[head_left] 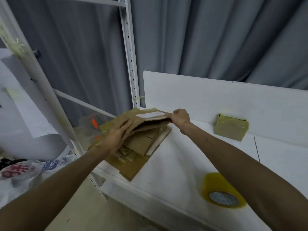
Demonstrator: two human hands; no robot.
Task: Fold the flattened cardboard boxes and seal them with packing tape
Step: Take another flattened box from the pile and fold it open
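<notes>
A pile of flattened brown cardboard boxes (133, 157) lies at the left corner of the white table (175, 164). The top flattened box (146, 119), with a white label on it, is lifted off the pile. My right hand (180, 116) pinches its far right edge. My left hand (116, 134) grips its near left side, fingers spread over the cardboard. A roll of yellowish packing tape (223, 191) lies flat on the table near my right forearm. A folded box sealed with tape (230, 128) stands against the white back panel.
A white back panel (233, 100) borders the table's far side. A white metal shelving frame (130, 52) stands to the left, with grey curtains behind. Plastic bags (25, 170) and a grey object sit low on the left.
</notes>
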